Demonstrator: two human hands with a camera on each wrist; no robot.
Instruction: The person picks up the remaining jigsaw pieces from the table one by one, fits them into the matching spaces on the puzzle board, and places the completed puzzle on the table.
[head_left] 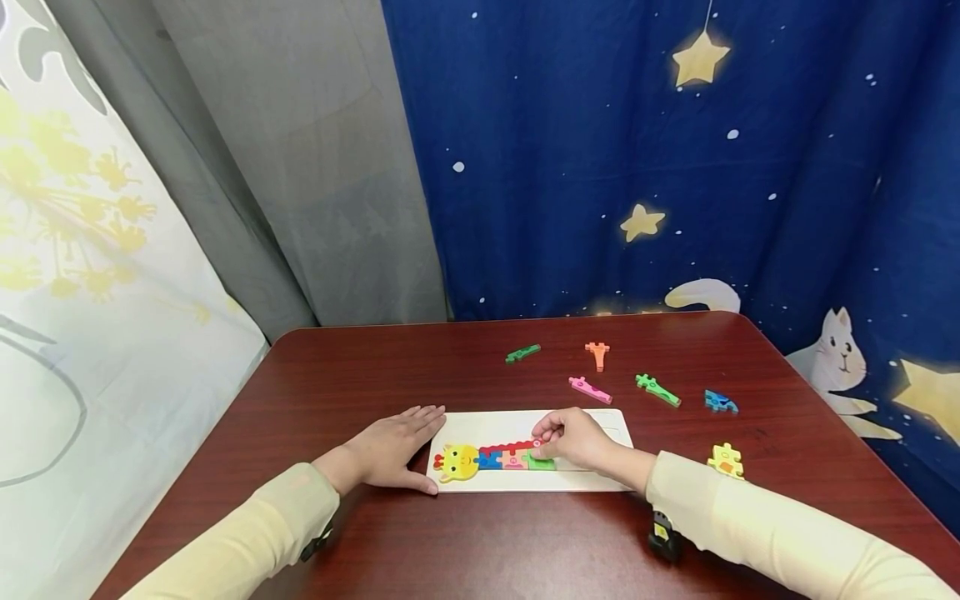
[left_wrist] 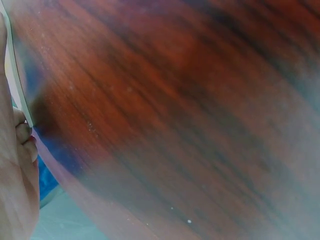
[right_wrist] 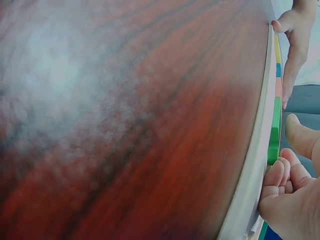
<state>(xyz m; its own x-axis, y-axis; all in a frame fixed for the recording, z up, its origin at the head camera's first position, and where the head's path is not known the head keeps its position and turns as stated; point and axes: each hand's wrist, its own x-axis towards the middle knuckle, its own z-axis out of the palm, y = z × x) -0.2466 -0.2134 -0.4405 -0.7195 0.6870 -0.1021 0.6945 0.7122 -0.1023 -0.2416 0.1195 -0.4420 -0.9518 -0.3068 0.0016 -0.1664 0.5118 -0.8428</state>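
Note:
A white puzzle board [head_left: 480, 421] lies on the table, with a yellow giraffe-head piece [head_left: 457, 462] at its left end. Right of the head follow a blue piece [head_left: 490, 459], a pink piece [head_left: 513, 459] and a light green piece [head_left: 540, 463], with a red scalloped strip [head_left: 513, 447] along their top. My left hand [head_left: 397, 446] rests flat across the board's left edge, fingers straight. With curled fingers and thumb, my right hand [head_left: 577, 437] holds the green piece at its place in the row; its fingertips are partly hidden. In the right wrist view, the green piece [right_wrist: 276, 125] is beside the thumb.
Loose pieces lie behind and right of the board: dark green [head_left: 522, 353], orange [head_left: 597, 355], pink [head_left: 590, 389], light green [head_left: 657, 390] and blue [head_left: 721, 402]. A yellow piece [head_left: 725, 460] is beside the right sleeve. Curtains [head_left: 585, 167] hang behind the table.

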